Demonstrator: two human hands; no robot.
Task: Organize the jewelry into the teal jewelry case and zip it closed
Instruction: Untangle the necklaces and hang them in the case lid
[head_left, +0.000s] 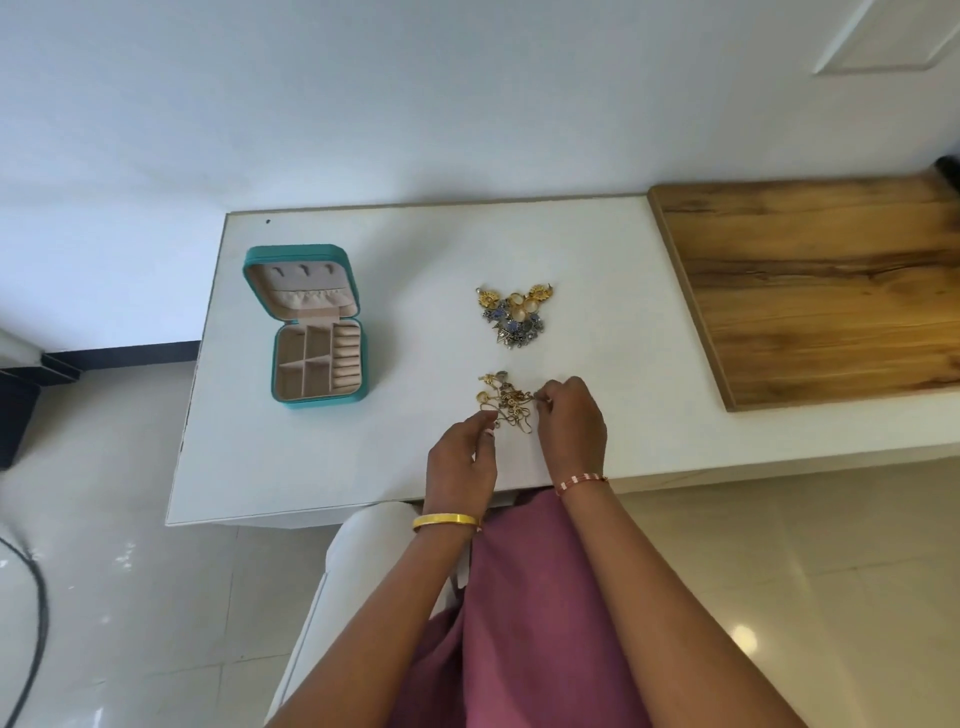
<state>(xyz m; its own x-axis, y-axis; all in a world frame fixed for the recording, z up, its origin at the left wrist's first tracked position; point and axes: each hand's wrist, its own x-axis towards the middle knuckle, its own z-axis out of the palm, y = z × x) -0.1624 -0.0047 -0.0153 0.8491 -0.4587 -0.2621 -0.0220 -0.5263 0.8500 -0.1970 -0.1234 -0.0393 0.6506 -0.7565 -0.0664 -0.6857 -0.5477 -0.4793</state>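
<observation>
— Hands first: what are they doing?
— Left hand (460, 457) and right hand (571, 421) each pinch the tangled gold chain pile (506, 400) between them, likely to tease one strand free.
— Beyond them?
— Gold and blue-grey earring heap (514, 317), untouched. Far left of both hands, the open teal zip jewelry case (311, 332) lies with compartments bare, ready for filling.

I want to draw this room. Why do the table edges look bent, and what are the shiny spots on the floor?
In the head view, the wide-angle lens bows the white rectangular table and the brown wooden board; the bright patches on the glossy pale floor tiles are light glare; the tangled gold chains look slightly soft.
</observation>
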